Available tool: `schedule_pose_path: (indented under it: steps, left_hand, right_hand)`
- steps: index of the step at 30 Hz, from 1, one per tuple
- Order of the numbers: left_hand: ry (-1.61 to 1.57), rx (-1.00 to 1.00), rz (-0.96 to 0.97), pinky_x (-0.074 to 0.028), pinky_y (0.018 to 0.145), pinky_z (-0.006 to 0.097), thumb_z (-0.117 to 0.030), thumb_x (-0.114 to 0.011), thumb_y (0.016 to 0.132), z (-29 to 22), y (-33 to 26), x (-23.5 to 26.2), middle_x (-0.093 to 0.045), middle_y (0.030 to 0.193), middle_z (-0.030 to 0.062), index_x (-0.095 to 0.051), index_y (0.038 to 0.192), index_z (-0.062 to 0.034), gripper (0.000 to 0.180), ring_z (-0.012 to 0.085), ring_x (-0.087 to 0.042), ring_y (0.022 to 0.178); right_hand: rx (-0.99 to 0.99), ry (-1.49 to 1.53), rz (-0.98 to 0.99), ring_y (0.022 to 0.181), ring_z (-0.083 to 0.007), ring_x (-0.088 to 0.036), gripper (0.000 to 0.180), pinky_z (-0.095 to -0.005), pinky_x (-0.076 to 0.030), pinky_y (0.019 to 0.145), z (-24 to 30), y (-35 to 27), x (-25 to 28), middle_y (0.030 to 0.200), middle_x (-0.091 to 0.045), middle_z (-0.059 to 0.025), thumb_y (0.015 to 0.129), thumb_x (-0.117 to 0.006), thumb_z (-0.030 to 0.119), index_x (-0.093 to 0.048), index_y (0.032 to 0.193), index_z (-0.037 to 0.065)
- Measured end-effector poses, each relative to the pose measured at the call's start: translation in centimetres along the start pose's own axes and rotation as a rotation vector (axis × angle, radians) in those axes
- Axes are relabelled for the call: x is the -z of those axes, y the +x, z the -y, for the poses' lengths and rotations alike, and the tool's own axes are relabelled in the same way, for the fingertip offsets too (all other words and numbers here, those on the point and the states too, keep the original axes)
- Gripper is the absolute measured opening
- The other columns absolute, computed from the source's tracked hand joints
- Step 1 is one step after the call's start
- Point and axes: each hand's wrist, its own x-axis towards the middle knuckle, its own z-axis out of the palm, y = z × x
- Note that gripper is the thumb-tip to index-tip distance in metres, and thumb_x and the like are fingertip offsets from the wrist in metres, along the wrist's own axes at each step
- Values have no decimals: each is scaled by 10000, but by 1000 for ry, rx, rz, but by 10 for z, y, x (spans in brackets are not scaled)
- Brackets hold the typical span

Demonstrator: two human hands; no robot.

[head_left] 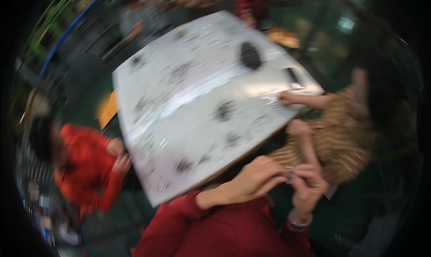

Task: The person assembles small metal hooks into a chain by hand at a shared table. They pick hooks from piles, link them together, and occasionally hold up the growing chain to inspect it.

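Both of my hands meet in front of my body, just off the near right edge of the table. My left hand reaches across from the left with its fingers pinched together. My right hand, with a bracelet or watch at the wrist, pinches from the other side. Between the fingertips is a small metallic-looking part, too small and blurred to name. On the near part of the white table lie small heaps of dark little pieces.
To the right, a person in a striped brown top reaches onto the table. A person in red-orange stands at the left, and others stand at the far side. A dark round heap and a dark flat rectangular object lie farther back.
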Motion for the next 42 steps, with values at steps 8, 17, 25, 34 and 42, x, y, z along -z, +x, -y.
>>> schedule_pose_path:
  steps: [8,17,25,34,42]
  left_hand:
    - [100,140,-164,-430,781,375,-142,-628,856,5,-45,-10,-592,840,66,-601,935,-39,133,264,-561,802]
    - [-119,381,-229,-444,894,342,-219,-692,822,19,-74,10,-561,1205,120,-463,1291,-52,548,229,-551,1100]
    - [75,936,-540,-494,516,276,-285,-549,918,248,-164,89,-653,712,58,-636,892,-15,285,117,-615,626]
    - [646,996,-404,-499,741,480,-307,-617,851,390,-120,103,-642,846,248,-635,869,6,314,426,-620,841]
    - [1040,773,-27,-519,712,461,-59,-537,803,385,-117,102,-623,938,201,-630,876,-28,122,355,-633,853]
  right_hand:
    - [5,56,217,713,-156,-562,145,-241,-494,631,-23,-10,-6,944,-577,-169,787,-581,-134,-615,889,-36]
    - [-69,169,265,703,-181,-573,139,-261,-509,599,-36,-12,-18,883,-559,-161,782,-571,-125,-609,864,-20]
    - [-76,187,312,662,-169,-564,152,-252,-495,533,-29,-9,-20,835,-564,-150,749,-563,-147,-592,823,-17]
    - [-33,58,188,617,-169,-586,151,-255,-505,540,6,-4,-35,823,-603,-171,720,-602,-145,-608,802,-18]
    - [-89,169,230,654,-201,-578,187,-263,-493,512,23,5,-39,797,-568,-135,687,-569,-153,-615,788,-3]
